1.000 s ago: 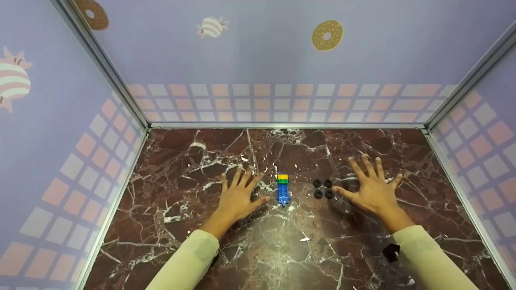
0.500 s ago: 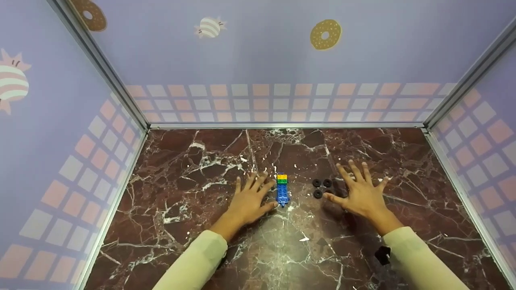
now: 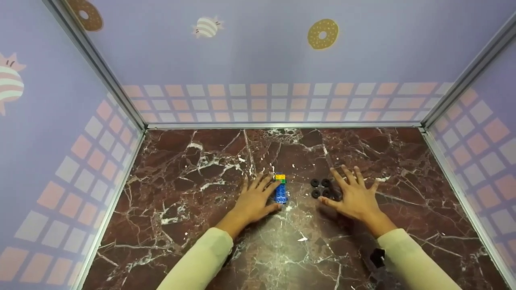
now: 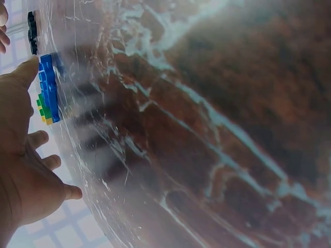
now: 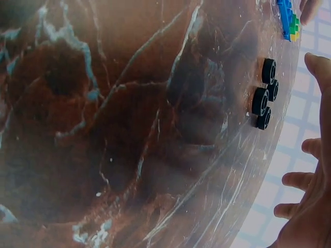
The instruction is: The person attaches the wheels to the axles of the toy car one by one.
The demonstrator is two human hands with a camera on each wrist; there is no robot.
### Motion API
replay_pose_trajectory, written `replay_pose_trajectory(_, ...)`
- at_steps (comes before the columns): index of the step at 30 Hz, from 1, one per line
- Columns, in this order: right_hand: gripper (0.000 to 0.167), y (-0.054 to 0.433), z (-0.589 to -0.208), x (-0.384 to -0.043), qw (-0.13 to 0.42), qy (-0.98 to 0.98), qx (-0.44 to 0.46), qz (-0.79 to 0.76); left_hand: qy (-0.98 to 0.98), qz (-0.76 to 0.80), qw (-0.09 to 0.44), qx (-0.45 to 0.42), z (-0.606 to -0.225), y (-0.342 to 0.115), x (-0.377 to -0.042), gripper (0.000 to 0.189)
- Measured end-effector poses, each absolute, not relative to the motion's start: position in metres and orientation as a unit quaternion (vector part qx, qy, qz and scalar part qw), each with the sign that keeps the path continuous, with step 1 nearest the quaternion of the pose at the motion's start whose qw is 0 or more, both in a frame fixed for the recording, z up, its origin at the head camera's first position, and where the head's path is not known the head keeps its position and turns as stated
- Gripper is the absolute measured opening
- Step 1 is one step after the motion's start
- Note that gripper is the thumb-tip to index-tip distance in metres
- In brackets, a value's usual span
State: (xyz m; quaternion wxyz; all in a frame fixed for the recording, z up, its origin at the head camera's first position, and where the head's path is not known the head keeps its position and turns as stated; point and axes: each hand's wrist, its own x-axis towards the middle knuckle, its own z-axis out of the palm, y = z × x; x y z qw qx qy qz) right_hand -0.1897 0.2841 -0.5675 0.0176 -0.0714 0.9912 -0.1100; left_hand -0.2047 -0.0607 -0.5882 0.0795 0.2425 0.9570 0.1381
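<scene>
A toy brick build (image 3: 281,195), blue with green and yellow bricks at its far end, lies on the table between the hands. My left hand (image 3: 250,202) is spread just left of it, its thumb and index finger overlapping the build's near and far parts. In the left wrist view the left thumb reaches close to the blue brick (image 4: 49,88). Several small black toy wheels (image 3: 315,183) stand in a tight group to the right of the build. My right hand (image 3: 355,200) is spread beside them, the thumb tip overlapping the nearest wheels. Neither hand grips anything.
The reddish-brown marbled table (image 3: 193,249) has pale walls on the left, right and back, met by a metal strip (image 3: 282,125). White flecks dot its surface. A black object (image 3: 377,257) shows beside the right sleeve.
My left hand has moved right, up to the brick build. My right hand has moved left toward the wheels. The build and wheels stay in place.
</scene>
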Motion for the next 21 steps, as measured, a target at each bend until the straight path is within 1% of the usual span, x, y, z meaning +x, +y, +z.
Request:
replay_pose_trajectory(5,0.109,0.284,-0.571,-0.19,0.01,0.989,-0.09,-0.118,0.957,0.145,0.082,0.237,-0.591,-0.056,-0.207,0.084)
replay_pose_trajectory(13,0.1,0.282,-0.576,-0.19,-0.021,0.977,-0.151,-0.146,0.952,0.164,0.087,0.245,-0.594,-0.052,-0.209,0.089)
replay_pose_trajectory(21,0.098,0.281,-0.579,-0.19,-0.017,0.977,-0.153,-0.146,0.942,0.197,0.105,0.25,-0.594,-0.051,-0.217,0.097)
